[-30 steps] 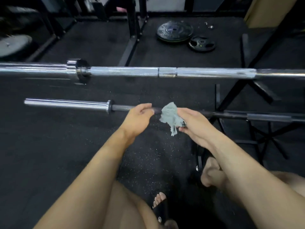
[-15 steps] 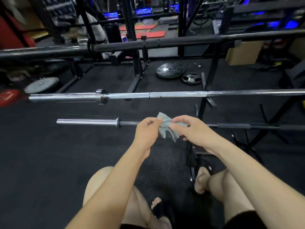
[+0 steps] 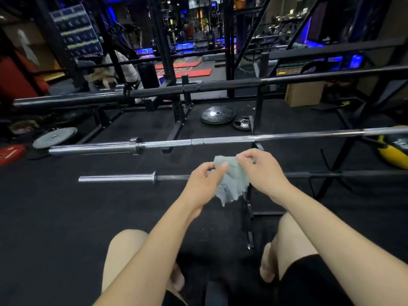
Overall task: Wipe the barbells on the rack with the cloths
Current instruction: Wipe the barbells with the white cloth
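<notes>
— Holding what, the two hands?

— Both pinch one crumpled grey-green cloth (image 3: 230, 180). Left hand (image 3: 204, 182) has thumb and fingers curled onto its left edge; right hand (image 3: 261, 171) grips the top right edge, fingers bent over it. Cloth hangs loose between them, ragged lower corner pointing down.

— Where against the bars?

— In front of the lowest barbell, dark shaft with short chrome sleeve (image 3: 117, 178); hands and cloth cover the shaft there. Contact with the bar: cannot tell.

— Other bars?

— Long chrome barbell (image 3: 198, 142) one level up, just beyond the hands, running the full width. Black barbell with dull sleeve (image 3: 220, 86) higher and farther. All lie across a black steel rack (image 3: 257, 111).

— Floor?

— Black rubber flooring (image 3: 66, 217), pale specks between the person's bare knees. Two dark weight plates (image 3: 217, 114) lie flat beyond the rack, a grey plate (image 3: 55, 136) at left, a yellow-and-black object (image 3: 393, 151) at the right edge.
</notes>
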